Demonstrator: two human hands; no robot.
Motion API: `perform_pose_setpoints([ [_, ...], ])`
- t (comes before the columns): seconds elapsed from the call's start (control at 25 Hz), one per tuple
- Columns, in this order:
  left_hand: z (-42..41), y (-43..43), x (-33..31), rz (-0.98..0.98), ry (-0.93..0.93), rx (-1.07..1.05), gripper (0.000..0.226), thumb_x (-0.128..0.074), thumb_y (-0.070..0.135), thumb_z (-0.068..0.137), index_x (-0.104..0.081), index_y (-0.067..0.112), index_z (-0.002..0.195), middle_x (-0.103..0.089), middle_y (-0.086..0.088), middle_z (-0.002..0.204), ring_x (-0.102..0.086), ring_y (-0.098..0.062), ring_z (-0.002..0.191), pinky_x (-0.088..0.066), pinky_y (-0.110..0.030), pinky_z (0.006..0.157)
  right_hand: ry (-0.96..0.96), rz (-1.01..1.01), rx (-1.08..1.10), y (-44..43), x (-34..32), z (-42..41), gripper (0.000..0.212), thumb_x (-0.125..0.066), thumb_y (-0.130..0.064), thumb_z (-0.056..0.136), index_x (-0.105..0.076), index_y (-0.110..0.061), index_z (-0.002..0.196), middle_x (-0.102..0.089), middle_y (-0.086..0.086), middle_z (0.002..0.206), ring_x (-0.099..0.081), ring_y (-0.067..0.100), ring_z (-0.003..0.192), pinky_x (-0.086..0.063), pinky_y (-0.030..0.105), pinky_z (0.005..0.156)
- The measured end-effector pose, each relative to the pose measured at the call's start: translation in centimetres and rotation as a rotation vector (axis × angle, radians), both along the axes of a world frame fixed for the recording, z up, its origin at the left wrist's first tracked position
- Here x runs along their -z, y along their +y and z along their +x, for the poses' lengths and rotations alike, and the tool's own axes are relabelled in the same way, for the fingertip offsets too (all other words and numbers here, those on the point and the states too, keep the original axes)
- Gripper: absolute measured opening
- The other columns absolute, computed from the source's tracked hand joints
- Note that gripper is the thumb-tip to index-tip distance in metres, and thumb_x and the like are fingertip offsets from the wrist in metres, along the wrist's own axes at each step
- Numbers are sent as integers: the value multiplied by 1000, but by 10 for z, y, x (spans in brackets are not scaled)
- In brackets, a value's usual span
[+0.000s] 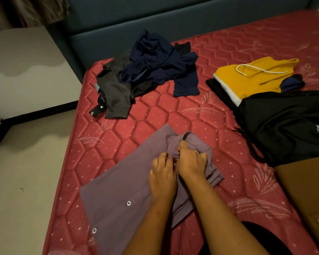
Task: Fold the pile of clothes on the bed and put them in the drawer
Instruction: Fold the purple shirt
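A purple button-up shirt (122,183) lies spread on the red quilted mattress (155,115) in front of me. My left hand (163,173) and my right hand (191,161) sit side by side near its collar, fingers curled and pinching the fabric at the button placket. An unfolded pile sits farther back: a navy garment (158,61) on top of a dark grey one (114,92). To the right lie folded yellow shorts (252,78) with a white drawstring, and a black garment (284,124).
A brown garment (306,196) with a button lies at the right edge. A blue padded headboard (136,21) runs along the back. The pale floor (26,181) lies left of the bed, with a pale wall (26,67) and a dark skirting strip beyond it.
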State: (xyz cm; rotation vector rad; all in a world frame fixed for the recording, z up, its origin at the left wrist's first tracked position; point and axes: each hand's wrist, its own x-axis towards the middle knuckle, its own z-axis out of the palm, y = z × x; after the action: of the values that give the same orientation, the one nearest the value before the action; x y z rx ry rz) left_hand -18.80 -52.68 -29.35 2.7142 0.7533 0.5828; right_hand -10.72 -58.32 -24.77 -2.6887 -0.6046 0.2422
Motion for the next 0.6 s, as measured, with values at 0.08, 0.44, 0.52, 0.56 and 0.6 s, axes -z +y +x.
perform_pose_setpoints([
  [0.08, -3, 4, 5, 37, 10, 61, 26, -47, 24, 86, -63, 21, 105, -59, 3, 126, -49, -20, 115, -49, -35, 78, 3, -15, 7, -4, 0, 8, 34, -56, -30, 90, -46, -25, 122, -68, 2, 112, -59, 23, 111, -32, 37, 92],
  [0.44, 5, 9, 9, 71, 178, 35, 47, -34, 35, 91, -64, 21, 124, -64, 7, 126, -56, -14, 123, -36, -59, 100, 290, -246, -102, -29, -16, 39, 32, -77, -57, 68, -63, -32, 82, -66, -13, 108, -55, 15, 114, -26, 42, 101],
  [0.52, 5, 7, 11, 98, 154, 27, 47, -33, 35, 92, -63, 21, 126, -63, 7, 127, -55, -14, 124, -34, -59, 102, 173, -273, -38, -25, -11, 36, 35, -75, -55, 70, -66, -29, 92, -67, -8, 109, -56, 17, 114, -27, 39, 97],
  [0.56, 4, 7, 12, 97, 146, 30, 48, -32, 36, 93, -62, 20, 127, -62, 7, 129, -54, -14, 125, -33, -59, 103, 139, -272, -8, -22, -7, 34, 35, -74, -52, 72, -66, -28, 95, -67, -7, 109, -57, 17, 113, -28, 39, 96],
  [0.6, 3, 6, 14, 82, 154, 34, 49, -31, 37, 93, -60, 20, 129, -61, 6, 131, -53, -14, 127, -31, -59, 104, 112, -265, 17, -21, -2, 32, 30, -73, -48, 75, -65, -28, 96, -67, -6, 109, -57, 18, 113, -28, 39, 94],
])
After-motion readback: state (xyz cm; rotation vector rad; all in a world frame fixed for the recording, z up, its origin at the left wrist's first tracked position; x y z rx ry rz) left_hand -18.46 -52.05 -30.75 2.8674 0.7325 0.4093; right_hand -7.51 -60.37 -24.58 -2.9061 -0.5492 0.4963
